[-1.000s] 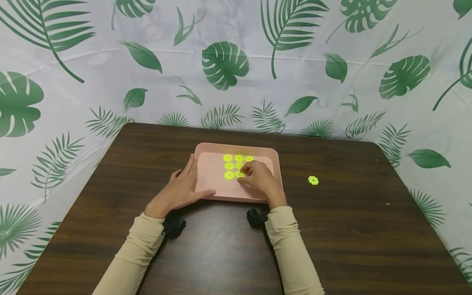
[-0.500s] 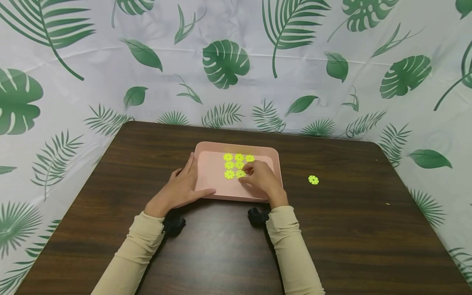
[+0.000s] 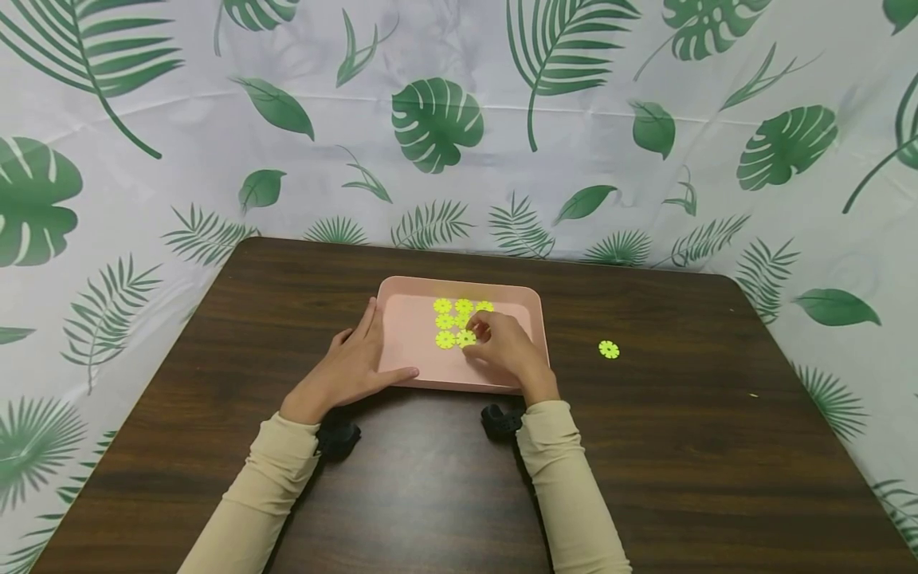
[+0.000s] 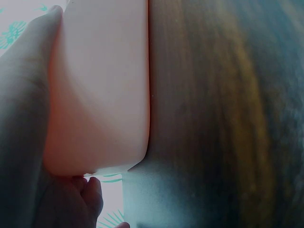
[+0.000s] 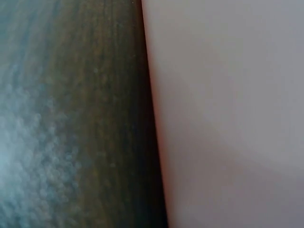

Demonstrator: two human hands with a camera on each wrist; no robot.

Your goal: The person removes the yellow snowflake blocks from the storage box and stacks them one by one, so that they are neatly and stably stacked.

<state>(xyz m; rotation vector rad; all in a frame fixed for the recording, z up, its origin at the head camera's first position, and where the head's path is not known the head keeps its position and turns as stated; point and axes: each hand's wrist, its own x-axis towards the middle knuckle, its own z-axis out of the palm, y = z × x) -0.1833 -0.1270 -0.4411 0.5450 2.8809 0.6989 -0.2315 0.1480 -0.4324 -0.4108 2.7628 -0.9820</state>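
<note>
In the head view, a pink tray holds several yellow flower-shaped discs laid flat in rows. My left hand rests against the tray's left side, fingers straight, thumb over the near left corner. Part of that hand borders the tray wall in the left wrist view. My right hand reaches into the tray over the right end of the rows. Its thumb and index finger are bent around the near row; whether they pinch a disc is hidden. The right wrist view shows only tray and tabletop, no fingers.
One more yellow disc lies on the dark wooden table, right of the tray. A white cloth with green leaves hangs behind the table. Black wrist devices sit under both wrists.
The right thumb and fingers shift slightly over the near row, covering and uncovering parts of the discs. The left hand, tray and loose disc stay where they were.
</note>
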